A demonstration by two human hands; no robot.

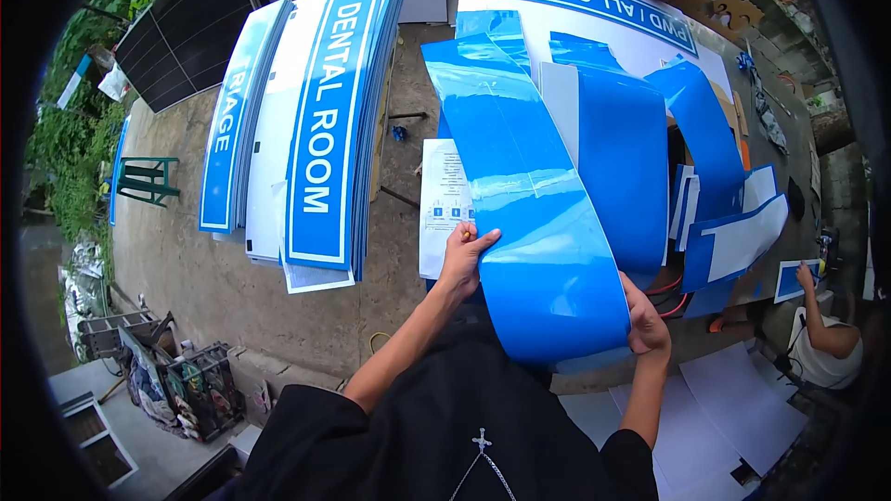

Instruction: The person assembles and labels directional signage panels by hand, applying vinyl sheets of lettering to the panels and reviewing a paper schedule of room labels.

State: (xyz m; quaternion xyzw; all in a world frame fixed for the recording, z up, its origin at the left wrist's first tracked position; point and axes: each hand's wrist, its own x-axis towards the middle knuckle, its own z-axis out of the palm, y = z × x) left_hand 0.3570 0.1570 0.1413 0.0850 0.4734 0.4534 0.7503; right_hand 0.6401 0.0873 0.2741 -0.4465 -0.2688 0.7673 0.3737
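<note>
Two-handed grip on blue vinyl sheet [534, 223]

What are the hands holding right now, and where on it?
A long glossy blue vinyl sheet: the left hand grips its left edge, the right hand its lower right corner.

A long vinyl sheet [529, 213] is stretching away from the person across the tabletop [408, 144], with the left hand [467, 255] gripping its left edge and the right hand [645, 320] its right edge. A printed paper [444, 204] is lying just left of the sheet, partly under it, and a stack of sign boards [325, 130] is lying farther left. Behind the sheet a large sign [594, 0] is lying, and more cut sheets [715, 195] are piling up on the right.
</note>
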